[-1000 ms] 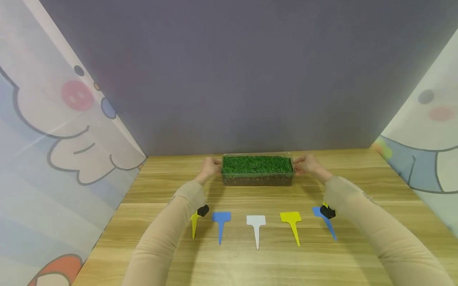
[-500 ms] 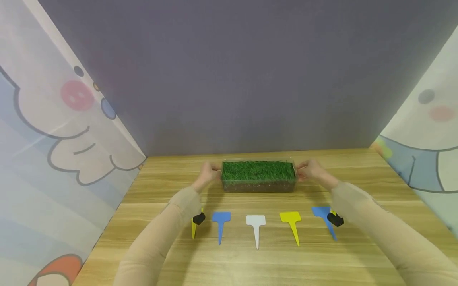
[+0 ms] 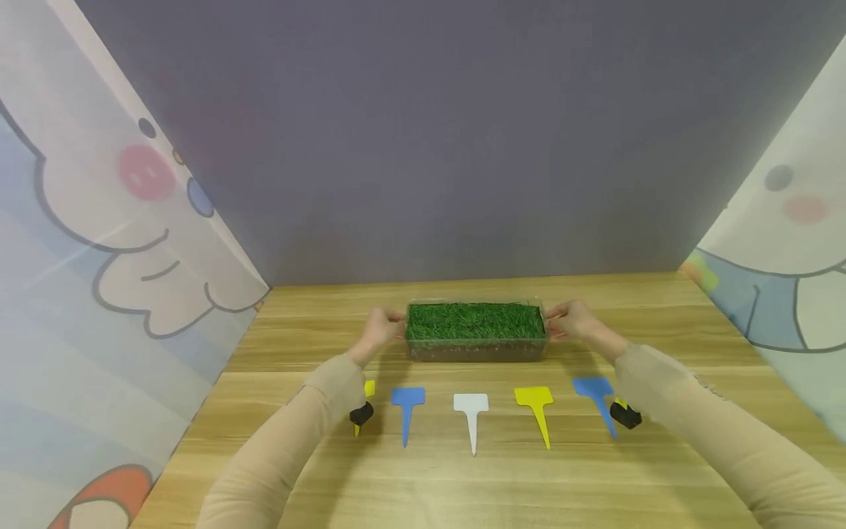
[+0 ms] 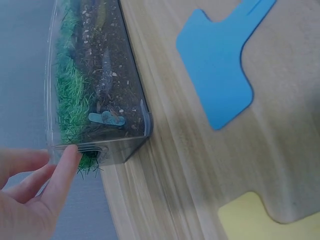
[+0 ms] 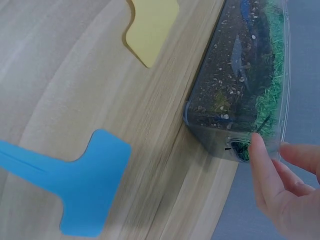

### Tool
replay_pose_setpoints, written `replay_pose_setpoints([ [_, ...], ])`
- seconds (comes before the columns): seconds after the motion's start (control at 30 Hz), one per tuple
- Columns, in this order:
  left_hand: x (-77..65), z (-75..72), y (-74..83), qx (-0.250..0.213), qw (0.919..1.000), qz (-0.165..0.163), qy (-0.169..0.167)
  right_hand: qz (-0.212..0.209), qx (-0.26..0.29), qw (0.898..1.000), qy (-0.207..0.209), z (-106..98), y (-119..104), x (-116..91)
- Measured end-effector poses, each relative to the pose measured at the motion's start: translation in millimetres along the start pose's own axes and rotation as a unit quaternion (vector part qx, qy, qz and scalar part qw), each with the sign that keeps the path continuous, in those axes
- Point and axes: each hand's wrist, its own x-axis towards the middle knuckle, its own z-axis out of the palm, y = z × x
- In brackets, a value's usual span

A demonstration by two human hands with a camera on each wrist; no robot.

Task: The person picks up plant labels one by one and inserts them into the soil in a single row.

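A clear plastic planter box (image 3: 476, 351) of green grass (image 3: 474, 322) over dark soil stands lengthwise near the back of the table. My left hand (image 3: 378, 328) holds its left end, and my right hand (image 3: 576, 322) holds the right end. In the left wrist view, left fingertips (image 4: 70, 152) grip the end wall beside a slot where grass pokes through. The right wrist view has right fingertips (image 5: 256, 142) at the matching slot on the other end. In front of the box lie T-shaped plant labels: a blue one (image 3: 407, 397), a white one (image 3: 471, 403) and a yellow one (image 3: 533, 397).
Another yellow label (image 3: 369, 387) lies partly hidden by the left sleeve, and another blue label (image 3: 593, 388) lies close to the right sleeve. Behind the wooden table (image 3: 436, 485) rises a grey panel (image 3: 463, 147). Cartoon-printed walls (image 3: 73, 294) flank both sides.
The planter box has slid toward me from the back panel, both hands moving along with it at its ends. The labels have stayed in place.
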Motion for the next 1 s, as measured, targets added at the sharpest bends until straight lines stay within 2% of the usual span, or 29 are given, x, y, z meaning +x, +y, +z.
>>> replay_pose_setpoints([
  [0.03, -1.0, 0.4, -0.6, -0.005, 1.0000, 0.002, 0.003, -0.001, 0.000, 1.000, 0.000, -0.3, 0.1, 0.2],
  [0.1, 5.2, 2.3, -11.8, -0.006, 0.9998, 0.015, 0.009, -0.005, -0.003, 1.000, -0.002, -0.6, 0.4, 0.6],
  [0.23, -8.5, 2.4, -0.7, 0.000, 0.9996, 0.024, 0.015, -0.005, -0.010, 1.000, -0.004, -1.1, 1.0, 1.0],
  [0.3, -2.4, 4.5, -7.6, 0.005, 0.9997, 0.013, 0.020, -0.005, -0.010, 1.000, -0.004, -1.4, 1.7, 1.0],
  [0.33, 3.1, 5.4, -14.3, 0.002, 0.9997, 0.006, 0.024, -0.003, -0.009, 1.000, -0.003, -1.5, 1.8, 1.0],
  [0.4, 24.8, 7.2, -44.5, -0.007, 0.9992, 0.030, 0.026, -0.001, -0.005, 1.000, -0.004, -1.6, 1.5, 1.0],
  [0.43, 31.1, 7.0, -53.4, -0.010, 0.9991, 0.036, 0.023, -0.002, -0.004, 1.000, -0.004, -1.5, 1.2, 1.1],
  [0.47, 34.9, 8.5, -56.4, -0.011, 0.9992, 0.028, 0.027, 0.000, 0.000, 1.000, -0.005, -1.4, 1.1, 1.3],
  [0.53, 14.6, 6.5, -29.9, -0.002, 0.9997, 0.007, 0.025, 0.000, 0.003, 1.000, -0.005, -0.8, 0.5, 1.3],
  [0.63, -21.7, 2.4, 18.6, 0.017, 0.9996, -0.014, 0.019, -0.002, 0.003, 1.000, -0.006, 0.3, -0.1, 1.1],
  [0.7, -39.8, 0.9, 41.5, 0.023, 0.9995, -0.011, 0.017, -0.003, 0.003, 1.000, -0.006, 0.6, -0.1, 1.0],
  [0.77, -51.5, -0.5, 57.0, 0.026, 0.9995, -0.010, 0.011, -0.002, 0.003, 1.000, -0.006, 0.7, 0.4, 0.8],
  [0.87, -56.0, -1.5, 60.0, 0.020, 0.9998, -0.002, 0.006, -0.002, 0.003, 1.000, -0.005, 0.6, 1.5, 0.4],
  [1.0, -46.6, -0.8, 45.0, 0.014, 0.9999, 0.000, 0.004, -0.004, 0.003, 1.000, -0.005, 0.3, 2.2, -0.9],
])
